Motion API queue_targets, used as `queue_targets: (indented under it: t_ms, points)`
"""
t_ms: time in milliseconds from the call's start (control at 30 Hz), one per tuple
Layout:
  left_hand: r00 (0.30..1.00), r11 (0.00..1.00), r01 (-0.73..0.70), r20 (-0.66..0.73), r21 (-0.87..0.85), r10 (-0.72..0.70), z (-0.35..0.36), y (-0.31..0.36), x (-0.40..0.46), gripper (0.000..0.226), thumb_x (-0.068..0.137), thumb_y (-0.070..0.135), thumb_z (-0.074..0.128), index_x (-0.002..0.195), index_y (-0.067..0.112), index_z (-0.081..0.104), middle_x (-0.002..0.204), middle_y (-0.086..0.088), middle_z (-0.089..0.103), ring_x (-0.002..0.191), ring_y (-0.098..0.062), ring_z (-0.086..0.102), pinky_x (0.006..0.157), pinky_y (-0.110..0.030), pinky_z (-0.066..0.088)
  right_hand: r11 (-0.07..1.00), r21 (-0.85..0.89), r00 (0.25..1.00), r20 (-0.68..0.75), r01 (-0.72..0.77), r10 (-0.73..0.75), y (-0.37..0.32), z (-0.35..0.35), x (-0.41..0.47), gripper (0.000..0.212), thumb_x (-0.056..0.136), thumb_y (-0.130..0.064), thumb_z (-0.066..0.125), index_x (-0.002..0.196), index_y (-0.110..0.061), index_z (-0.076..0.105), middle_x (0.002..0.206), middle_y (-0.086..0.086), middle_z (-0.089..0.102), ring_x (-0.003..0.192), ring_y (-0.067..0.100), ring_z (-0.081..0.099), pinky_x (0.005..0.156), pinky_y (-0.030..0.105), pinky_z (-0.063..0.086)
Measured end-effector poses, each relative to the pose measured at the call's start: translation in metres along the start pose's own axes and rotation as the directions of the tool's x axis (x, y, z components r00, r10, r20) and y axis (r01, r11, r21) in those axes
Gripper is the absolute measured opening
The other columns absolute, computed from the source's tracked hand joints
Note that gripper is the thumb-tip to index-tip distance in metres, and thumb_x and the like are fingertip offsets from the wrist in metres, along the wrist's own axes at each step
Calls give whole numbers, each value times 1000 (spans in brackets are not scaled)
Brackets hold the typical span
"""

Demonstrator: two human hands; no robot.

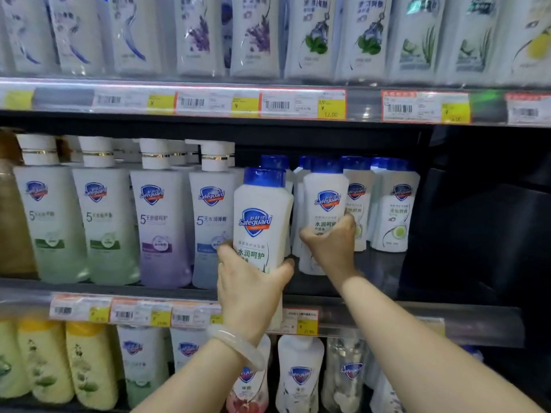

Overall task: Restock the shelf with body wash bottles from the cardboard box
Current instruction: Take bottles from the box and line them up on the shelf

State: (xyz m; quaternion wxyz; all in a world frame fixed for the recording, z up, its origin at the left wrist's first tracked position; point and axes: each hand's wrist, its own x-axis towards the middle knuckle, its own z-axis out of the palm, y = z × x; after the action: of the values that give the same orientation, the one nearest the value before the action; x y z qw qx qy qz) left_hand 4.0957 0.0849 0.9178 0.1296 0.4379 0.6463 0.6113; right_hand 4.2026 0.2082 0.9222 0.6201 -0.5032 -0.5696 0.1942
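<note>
The left hand (pixel 249 289) curls its fingers (pixel 226 254) around a blue-capped bottle (pixel 262 222). The right hand (pixel 331 242) grips a second bottle (pixel 325 198) standing on the shelf (pixel 372 263).

Both bare forearms reached up and forward, left hand (pixel 249 289) curled around a bottle (pixel 262 222) from below, pale bangle (pixel 235 344) on left wrist, right hand (pixel 331 242) gripped a second bottle (pixel 323 201), thumb leftward

Counting two hands, left hand (pixel 249 289) and right hand (pixel 331 244), each gripping one blue-capped bottle: the nearer bottle (pixel 262 222) and a second bottle (pixel 325 201). Counting four pump bottles (pixel 162 216) in the front row.
</note>
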Motion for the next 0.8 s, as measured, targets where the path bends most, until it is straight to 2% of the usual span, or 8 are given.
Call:
queue_targets:
  t_ms: [67, 167, 367, 500, 667, 800]
  points:
    - [1000, 1000, 9, 2, -13, -9, 4, 1, 0, 75, 56, 36, 82, 110, 17, 33, 102, -5, 55, 97, -26, 57, 85, -45, 51, 999, -45, 1000, -27, 10, -12, 4, 3, -1, 67, 61, -14, 78, 115, -4, 39, 114, 10, 43, 106, 27, 49, 87, 39, 50]
    - [1000, 999, 16, 14, -36, -16, 9, 3, 0, 75, 56, 36, 82, 110, 18, 34, 102, -4, 57, 96, -26, 58, 84, -45, 52, 997, -80, 999, -28, 23, -26, 8, 4, -1, 68, 62, -17, 77, 116, -5, 38, 113, 8, 41, 107, 22, 43, 82, 30, 44]
    - [999, 999, 29, 23, -42, -28, 15, 8, 1, 73, 56, 35, 82, 109, 19, 34, 102, -4, 57, 96, -25, 58, 84, -46, 52, 997, -54, 997, 57, -48, 51, 5, -2, -2, 77, 63, -22, 82, 123, -4, 38, 119, 10, 43, 115, 27, 45, 97, 41, 47]
    - [999, 998, 31, 30, -55, -30, 22, 13, 2, 71, 55, 38, 83, 104, 20, 35, 103, -5, 58, 98, -26, 58, 86, -46, 52, 983, -175, 989, 119, -60, 82, 11, -7, -13, 92, 61, -24, 85, 134, -3, 32, 131, 15, 40, 125, 30, 39, 101, 41, 41]
    - [1000, 994, -4, 17, -108, 6, 39, 28, 18, 72, 56, 34, 83, 110, 14, 39, 105, -8, 58, 99, -29, 59, 83, -46, 54, 961, -271, 983, 151, -61, 105, 16, -12, -17, 80, 71, -20, 73, 135, 0, 30, 134, 19, 39, 127, 34, 36, 105, 41, 37]
    - [999, 994, -24, -44, -103, 20, 57, 36, 37, 77, 60, 28, 83, 117, 12, 33, 114, -11, 51, 106, -29, 55, 88, -48, 51, 956, -283, 978, 165, -80, 131, 17, -13, -17, 76, 73, -15, 69, 136, -3, 29, 135, 18, 37, 127, 32, 34, 104, 40, 37]
